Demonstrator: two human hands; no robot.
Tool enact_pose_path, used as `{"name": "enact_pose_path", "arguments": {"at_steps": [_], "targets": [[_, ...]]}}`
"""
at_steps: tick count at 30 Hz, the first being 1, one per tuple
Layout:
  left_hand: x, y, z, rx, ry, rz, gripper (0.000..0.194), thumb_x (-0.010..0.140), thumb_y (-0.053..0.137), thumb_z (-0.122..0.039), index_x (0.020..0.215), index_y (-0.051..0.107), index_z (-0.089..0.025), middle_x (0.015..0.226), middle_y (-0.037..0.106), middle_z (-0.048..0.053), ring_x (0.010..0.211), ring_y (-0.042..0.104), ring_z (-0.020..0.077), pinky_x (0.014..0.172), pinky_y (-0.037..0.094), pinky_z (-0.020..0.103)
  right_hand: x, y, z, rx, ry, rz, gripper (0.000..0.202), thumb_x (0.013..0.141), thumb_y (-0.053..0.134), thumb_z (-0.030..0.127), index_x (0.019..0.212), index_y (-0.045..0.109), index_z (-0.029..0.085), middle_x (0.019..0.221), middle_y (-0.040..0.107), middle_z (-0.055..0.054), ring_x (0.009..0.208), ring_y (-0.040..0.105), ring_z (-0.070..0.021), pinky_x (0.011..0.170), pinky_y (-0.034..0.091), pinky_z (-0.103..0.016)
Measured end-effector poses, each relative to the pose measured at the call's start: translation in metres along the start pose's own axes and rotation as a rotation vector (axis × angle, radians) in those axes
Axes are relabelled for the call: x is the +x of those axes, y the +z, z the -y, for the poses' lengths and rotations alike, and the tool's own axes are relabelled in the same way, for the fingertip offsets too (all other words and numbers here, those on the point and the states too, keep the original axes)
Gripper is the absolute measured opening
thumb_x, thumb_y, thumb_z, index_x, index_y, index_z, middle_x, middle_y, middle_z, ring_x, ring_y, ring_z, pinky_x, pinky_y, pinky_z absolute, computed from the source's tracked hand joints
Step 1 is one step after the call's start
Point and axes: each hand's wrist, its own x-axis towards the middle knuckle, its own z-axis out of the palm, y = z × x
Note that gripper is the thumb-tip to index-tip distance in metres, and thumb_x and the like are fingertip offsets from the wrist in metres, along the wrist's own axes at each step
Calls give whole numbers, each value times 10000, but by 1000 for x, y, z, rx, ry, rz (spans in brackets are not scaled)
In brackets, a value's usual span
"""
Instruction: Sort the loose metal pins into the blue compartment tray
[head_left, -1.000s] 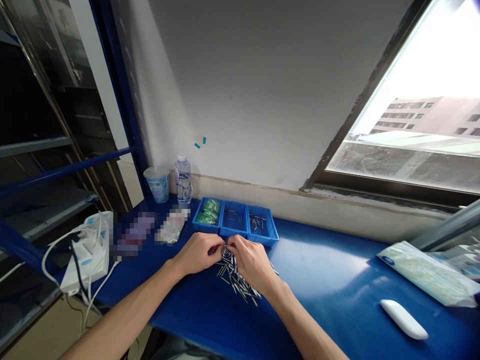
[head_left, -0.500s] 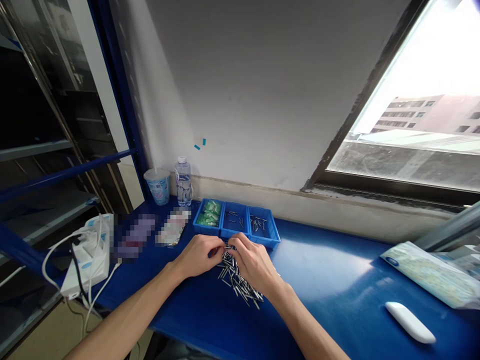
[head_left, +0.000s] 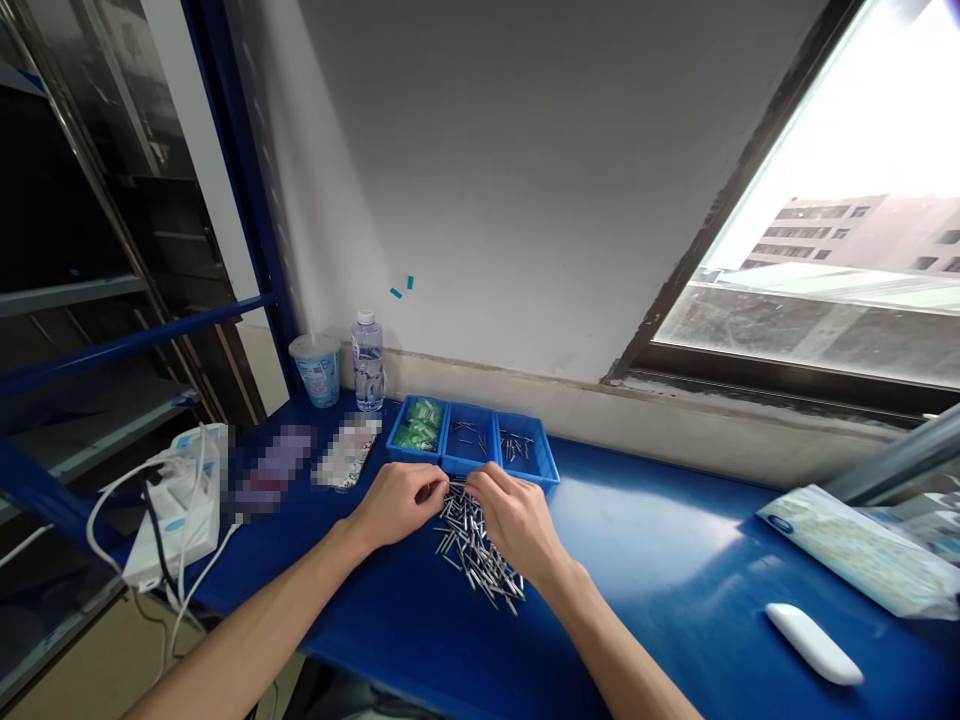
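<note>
A loose pile of thin metal pins (head_left: 480,550) lies on the blue table, below three blue bins. My left hand (head_left: 405,500) is at the pile's upper left, thumb and fingers pinched together; what they hold is too small to make out. Over the pile's upper right, my right hand (head_left: 514,510) has its fingertips pressed together, and a small metal piece seems to show between the two hands. The left bin (head_left: 394,446) holds green packets. A few pins lie in the middle bin (head_left: 469,466) and several in the right bin (head_left: 553,462).
Behind on the left stand a cup (head_left: 316,372) and a water bottle (head_left: 368,362). A power strip (head_left: 180,510) with cables sits at the left edge. On the right are a tissue pack (head_left: 862,550) and a white case (head_left: 814,643). The wall (head_left: 525,200) rises behind the bins.
My fingertips have drawn slightly apart, and the right hand has shifted a little to the right, showing more of the pile. The view has moved slightly.
</note>
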Motion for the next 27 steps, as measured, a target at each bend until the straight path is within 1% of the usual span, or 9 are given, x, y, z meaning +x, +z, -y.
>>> {"name": "enact_pose_path", "arguments": {"at_steps": [3, 6, 8, 10, 12, 14, 17, 21, 27], "targets": [[1, -5, 2, 35, -43, 13, 240, 1000, 536, -234, 865, 733, -205, 758, 717, -7, 666, 638, 148, 657, 428, 264, 3, -16, 0, 26, 15, -246, 287, 1126, 408, 219, 964, 644, 206, 828, 712, -49, 642, 639, -138, 616, 472, -262], [2, -10, 4, 77, -64, 113, 195, 987, 585, -258, 931, 770, -225, 767, 742, -8, 686, 672, 162, 654, 434, 263, 12, -34, -2, 5, 72, -486, 247, 1107, 457, 273, 992, 668, 218, 766, 711, -46, 619, 644, -164, 608, 498, -292], [2, -10, 4, 106, -77, 158, 185, 982, 602, -261, 965, 784, -234, 774, 754, -2, 691, 686, 172, 648, 436, 263, 20, -42, -4, -66, 191, -511, 269, 1109, 443, 307, 1049, 686, 208, 780, 726, -56, 616, 642, -168, 615, 481, -292], [2, -9, 3, 119, -90, 185, 176, 978, 614, -259, 962, 788, -235, 757, 753, 0, 674, 685, 172, 632, 427, 259, 25, -45, -7, -176, 286, -309, 313, 1117, 408, 313, 1114, 698, 195, 837, 757, -73, 616, 649, -166, 597, 428, -279], [2, -8, 2, 125, -105, 207, 151, 966, 639, -258, 945, 787, -235, 721, 738, -6, 646, 675, 169, 614, 415, 252, 24, -43, -10, -265, 296, -58, 344, 1118, 374, 284, 1104, 707, 196, 828, 766, -70, 580, 639, -162, 557, 348, -279], [1, -7, 1, 134, -126, 230, 120, 946, 668, -251, 926, 785, -234, 682, 716, -14, 617, 659, 166, 598, 400, 246, 16, -37, -12, -270, 277, 99, 363, 1121, 350, 258, 1060, 703, 199, 794, 761, -58, 548, 622, -158, 535, 293, -281], [2, -6, 0, 157, -155, 255, 110, 928, 676, -232, 919, 785, -236, 656, 695, -23, 600, 647, 162, 583, 378, 242, 4, -27, -11, -231, 211, 269, 353, 1120, 348, 230, 1001, 679, 200, 714, 722, -30, 505, 577, -150, 522, 241, -286], [2, -6, 1, 173, -157, 247, 143, 959, 640, -252, 929, 779, -240, 678, 703, -25, 621, 652, 162, 595, 370, 247, -2, -14, -5, -197, 138, 436, 270, 1094, 427, 189, 931, 641, 204, 614, 655, -3, 480, 551, -154, 510, 191, -302], [2, -7, 3, 126, -97, 168, 159, 998, 609, -283, 977, 758, -233, 685, 696, -24, 644, 653, 161, 626, 376, 254, -1, 2, 1, -175, 139, 481, 94, 1094, 523, 224, 1116, 612, 204, 717, 728, -17, 558, 651, -180, 510, 188, -303]]}}
